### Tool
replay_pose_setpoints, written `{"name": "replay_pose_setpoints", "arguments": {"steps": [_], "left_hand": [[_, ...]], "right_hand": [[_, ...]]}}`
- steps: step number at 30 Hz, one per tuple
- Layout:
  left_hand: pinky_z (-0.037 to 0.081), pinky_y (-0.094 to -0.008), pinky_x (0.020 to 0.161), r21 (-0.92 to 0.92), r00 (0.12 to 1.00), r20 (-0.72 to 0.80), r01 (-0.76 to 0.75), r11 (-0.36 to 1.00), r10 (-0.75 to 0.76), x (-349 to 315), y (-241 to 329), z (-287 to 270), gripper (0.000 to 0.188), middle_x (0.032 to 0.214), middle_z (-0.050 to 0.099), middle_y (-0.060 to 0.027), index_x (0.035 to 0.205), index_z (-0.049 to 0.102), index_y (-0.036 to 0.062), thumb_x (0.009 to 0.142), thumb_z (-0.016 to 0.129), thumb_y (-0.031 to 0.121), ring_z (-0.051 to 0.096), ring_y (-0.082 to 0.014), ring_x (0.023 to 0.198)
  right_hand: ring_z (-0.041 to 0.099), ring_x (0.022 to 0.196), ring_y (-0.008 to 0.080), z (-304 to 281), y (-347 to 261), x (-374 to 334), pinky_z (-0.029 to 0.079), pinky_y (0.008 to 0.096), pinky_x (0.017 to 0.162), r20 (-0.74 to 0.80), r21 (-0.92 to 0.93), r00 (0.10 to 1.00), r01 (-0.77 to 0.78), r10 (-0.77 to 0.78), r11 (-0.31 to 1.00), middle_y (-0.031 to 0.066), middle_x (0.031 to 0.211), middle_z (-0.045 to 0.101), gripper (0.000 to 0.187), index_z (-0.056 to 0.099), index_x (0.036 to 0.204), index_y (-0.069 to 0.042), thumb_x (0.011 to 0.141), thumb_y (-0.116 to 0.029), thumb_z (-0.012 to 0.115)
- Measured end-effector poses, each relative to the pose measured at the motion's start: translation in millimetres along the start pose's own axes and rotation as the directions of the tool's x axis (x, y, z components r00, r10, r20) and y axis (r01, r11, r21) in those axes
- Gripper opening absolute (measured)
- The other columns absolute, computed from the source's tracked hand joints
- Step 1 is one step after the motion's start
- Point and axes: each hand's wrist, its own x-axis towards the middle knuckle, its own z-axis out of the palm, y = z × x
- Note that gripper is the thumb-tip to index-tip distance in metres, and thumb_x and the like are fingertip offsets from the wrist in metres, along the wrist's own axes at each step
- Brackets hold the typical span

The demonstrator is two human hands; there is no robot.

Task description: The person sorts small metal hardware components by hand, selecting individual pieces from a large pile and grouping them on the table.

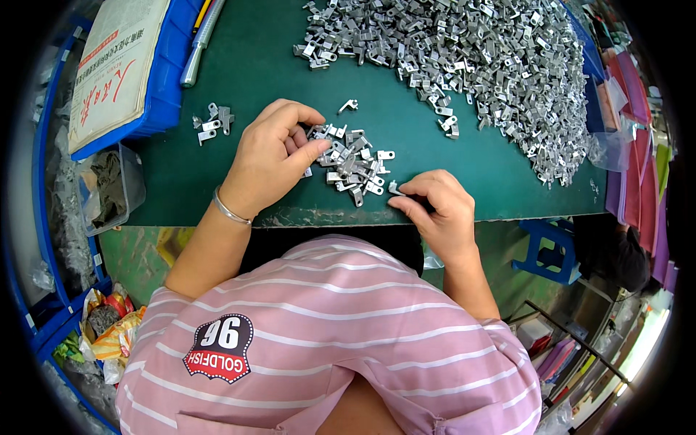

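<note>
My left hand [272, 148] is curled at the left edge of a small heap of metal brackets [353, 165]. A small bracket shows between its thumb and forefinger, partly hidden by the fingers. To the right of the heap, near the front edge of the table, my right hand [442, 206] pinches one small L-shaped metal bracket [395, 188] between thumb and forefinger. The heaped brackets are silver, bent, and have round holes. One loose bracket [349, 106] lies just beyond the heap.
A large mound of brackets [464, 51] covers the far right of the green table [283, 72]. A few brackets [212, 122] lie to the left. Beside them are a blue bin [165, 94] with newspaper [116, 65] and a clear tub [130, 185]. A blue stool [547, 250] stands below right.
</note>
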Motion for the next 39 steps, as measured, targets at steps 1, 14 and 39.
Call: {"name": "replay_pose_setpoints", "arguments": {"steps": [1,14,39], "left_hand": [[0.043,-0.0189,0.059,0.002,1.0,-0.008,0.009,1.0,-0.009,0.3,-0.3,0.2,0.02,0.089,0.057,-0.0026,0.097,0.062,0.0001,0.079,0.071,0.002,0.053,-0.0054,0.069],[0.05,-0.0238,0.082,-0.338,0.989,-0.143,-0.071,0.938,0.024,-0.3,-7.0,4.4,0.022,0.106,0.061,-0.0086,0.105,0.061,-0.0037,0.085,0.059,-0.01,0.06,-0.012,0.092],[0.049,-0.0311,0.077,0.135,0.944,-0.117,-0.293,0.946,0.309,0.2,-4.9,-3.6,0.02,0.104,0.063,-0.0105,0.095,0.066,0.0002,0.075,0.067,-0.003,0.062,-0.022,0.09]], "right_hand": [[0.06,0.067,0.0233,-0.1,-0.9,3.2,0.048,0.0321,0.061,0.007,-0.004,1.0,0.002,-0.002,1.0,0.0098,0.078,0.064,0.015,0.066,0.081,-0.002,0.07,0.0,0.077],[0.058,0.073,0.0228,11.1,4.2,34.0,0.045,0.0318,0.064,-0.001,-0.03,0.998,-0.063,0.063,0.998,0.0095,0.081,0.061,0.008,0.064,0.089,0.0,0.082,0.001,0.066],[0.059,0.076,0.0318,4.0,-10.8,65.3,0.048,0.0389,0.066,0.166,-0.142,0.986,0.014,0.01,0.99,0.0123,0.083,0.058,0.014,0.067,0.094,-0.004,0.081,0.0,0.064]]}}
